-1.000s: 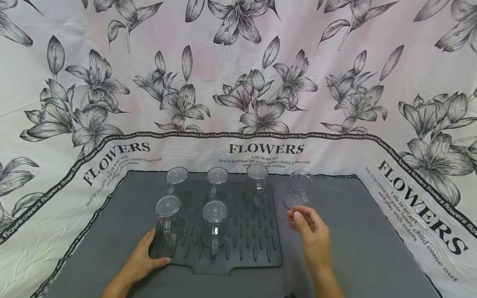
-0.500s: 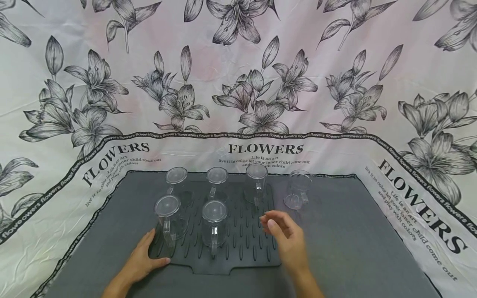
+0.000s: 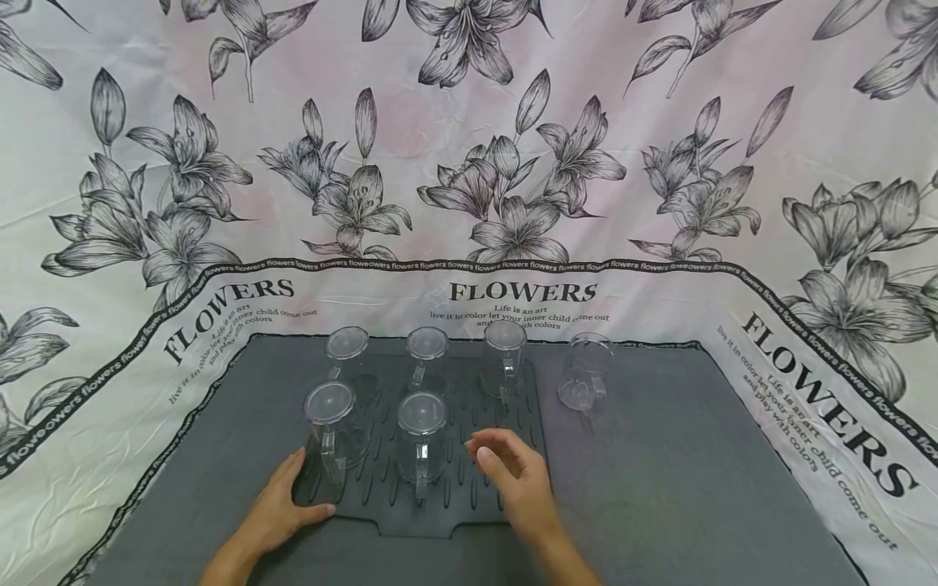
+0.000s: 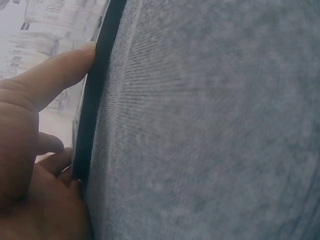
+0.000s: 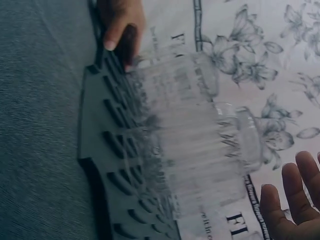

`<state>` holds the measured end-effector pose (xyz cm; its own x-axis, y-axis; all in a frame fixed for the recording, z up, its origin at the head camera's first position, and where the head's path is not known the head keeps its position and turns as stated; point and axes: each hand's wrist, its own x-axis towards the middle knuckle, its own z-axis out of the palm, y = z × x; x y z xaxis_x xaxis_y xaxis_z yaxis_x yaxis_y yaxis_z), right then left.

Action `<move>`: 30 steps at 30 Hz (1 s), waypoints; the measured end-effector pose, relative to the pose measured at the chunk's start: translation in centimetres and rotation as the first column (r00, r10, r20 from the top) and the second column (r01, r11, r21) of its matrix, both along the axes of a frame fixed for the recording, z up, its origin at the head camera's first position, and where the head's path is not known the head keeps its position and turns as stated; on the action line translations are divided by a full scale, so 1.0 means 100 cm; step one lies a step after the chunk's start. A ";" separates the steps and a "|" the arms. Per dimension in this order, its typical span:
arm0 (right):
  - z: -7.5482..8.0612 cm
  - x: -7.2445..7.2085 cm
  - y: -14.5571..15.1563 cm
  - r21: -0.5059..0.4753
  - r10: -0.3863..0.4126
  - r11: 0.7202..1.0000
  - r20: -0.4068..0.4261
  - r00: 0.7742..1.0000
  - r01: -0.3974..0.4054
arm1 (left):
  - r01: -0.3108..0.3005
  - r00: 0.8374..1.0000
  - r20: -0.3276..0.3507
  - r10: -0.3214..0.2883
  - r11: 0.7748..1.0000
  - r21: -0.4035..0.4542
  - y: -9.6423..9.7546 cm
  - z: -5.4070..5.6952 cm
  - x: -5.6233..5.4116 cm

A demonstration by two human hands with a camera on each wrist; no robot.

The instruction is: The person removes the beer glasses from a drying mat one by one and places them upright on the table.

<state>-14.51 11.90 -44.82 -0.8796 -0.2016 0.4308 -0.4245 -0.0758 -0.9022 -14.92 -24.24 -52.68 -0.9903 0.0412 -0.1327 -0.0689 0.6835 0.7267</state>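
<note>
Front-centre glass mug (image 3: 422, 435) stood inverted, axis vertical, just left of our nearer right hand (image 3: 519, 482) — empty, loosely curved; we rested our spread left hand (image 3: 273, 509) on the drying mat (image 3: 414, 527).

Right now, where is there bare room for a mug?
The table is bare right of the mat, nearer than the lone mug. On the mat, a gap lies between the back right mug and the right hand. Crowded: the mat's left and middle, with four mugs and the left hand.
</note>
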 end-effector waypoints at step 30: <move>-0.054 -0.013 -0.048 0.228 -0.008 0.973 0.199 0.980 -0.038 | -0.005 1.000 -0.020 0.005 1.000 0.000 0.001 0.000 0.001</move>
<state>-15.82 7.08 -50.22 -0.9384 -0.2886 0.1901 -0.2372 0.1378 -0.9617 -14.84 -24.16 -52.69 -0.9930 0.0364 -0.1125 -0.0574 0.6833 0.7279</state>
